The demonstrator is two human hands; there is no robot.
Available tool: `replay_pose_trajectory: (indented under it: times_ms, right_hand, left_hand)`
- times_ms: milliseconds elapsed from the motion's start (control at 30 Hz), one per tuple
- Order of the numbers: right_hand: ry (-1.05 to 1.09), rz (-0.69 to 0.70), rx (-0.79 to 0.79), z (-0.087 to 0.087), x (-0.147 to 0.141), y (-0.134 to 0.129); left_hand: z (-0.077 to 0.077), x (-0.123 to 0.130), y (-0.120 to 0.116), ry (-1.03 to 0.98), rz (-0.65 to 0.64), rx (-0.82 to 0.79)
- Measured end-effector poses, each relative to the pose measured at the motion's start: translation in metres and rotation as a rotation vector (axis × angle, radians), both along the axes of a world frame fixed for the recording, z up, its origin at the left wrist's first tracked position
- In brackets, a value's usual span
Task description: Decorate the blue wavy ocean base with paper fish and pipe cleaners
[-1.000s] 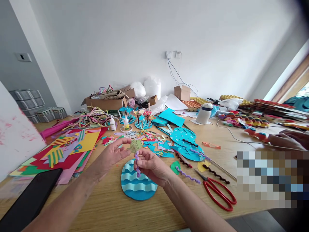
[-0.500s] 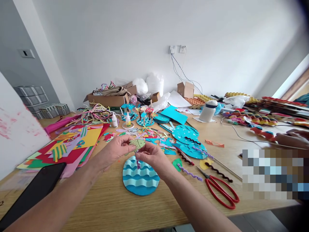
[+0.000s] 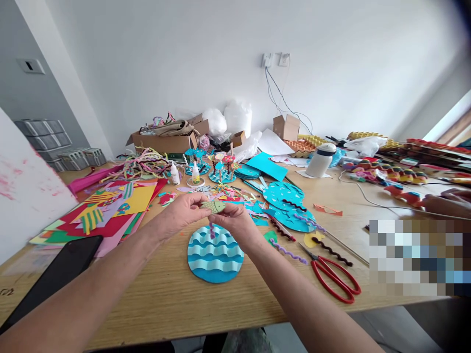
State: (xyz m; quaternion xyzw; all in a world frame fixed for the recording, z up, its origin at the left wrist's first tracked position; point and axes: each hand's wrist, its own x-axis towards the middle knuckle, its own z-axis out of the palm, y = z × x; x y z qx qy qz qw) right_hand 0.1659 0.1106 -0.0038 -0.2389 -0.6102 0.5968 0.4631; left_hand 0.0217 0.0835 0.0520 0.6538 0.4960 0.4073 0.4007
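Observation:
A green paper fish [image 3: 213, 206] is pinched between my left hand [image 3: 186, 212] on its left side and my right hand [image 3: 235, 223] on its right. Beneath the fish hangs a wavy purple pipe cleaner [image 3: 212, 231]; whether its top touches the fish is hidden by my fingers. Its lower end is over a round blue paper disc [image 3: 217, 274] with pale wavy paper strips, which lies flat on the table in front of me. To the right of my right forearm lie red-handled scissors [image 3: 333, 279] with their blades slightly apart.
Coloured paper sheets [image 3: 121, 230] and a black phone [image 3: 55, 274] lie at left. Glue bottles [image 3: 196, 173], paper scraps and finished blue pieces stand behind my hands. Blue discs [image 3: 285, 198], pipe cleaners [image 3: 333, 251] and a white jar [image 3: 321, 162] are at right. Another person's hand [image 3: 447, 203] is at far right.
The fish has tipped to lie flatter, and my right fingers have moved up to its edge. The whole view has shifted slightly.

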Motion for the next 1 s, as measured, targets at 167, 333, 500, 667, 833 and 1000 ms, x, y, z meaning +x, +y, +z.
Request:
replay_pose_trajectory:
  times_ms: [167,333,500,667,833,1000]
  right_hand:
    - [-0.426,-0.173,0.214,0.002,0.031,0.005]
    - [-1.195,-0.271,0.628,-0.001,0.070,0.011]
    - [-1.455,-0.420,0.533,-0.010,0.084,0.019]
    - [-1.453,-0.340,0.550,-0.019,0.073,0.018]
    - [-1.466,-0.270,0.533,-0.026,0.061,0.018]
    - [-1.461,-0.308,0.491,-0.029,0.063,0.020]
  left_hand:
    - [-0.005,-0.004,0.003,0.028,0.066,0.014]
    - [-0.016,-0.011,0.008,0.031,0.115,0.040]
    - [-0.032,-0.017,0.013,0.003,0.154,0.057]
    - [-0.047,-0.024,0.017,-0.046,0.160,0.059]
    - [-0.049,-0.025,0.014,-0.093,0.149,0.049]
    - [-0.048,-0.022,0.007,-0.125,0.137,0.035]
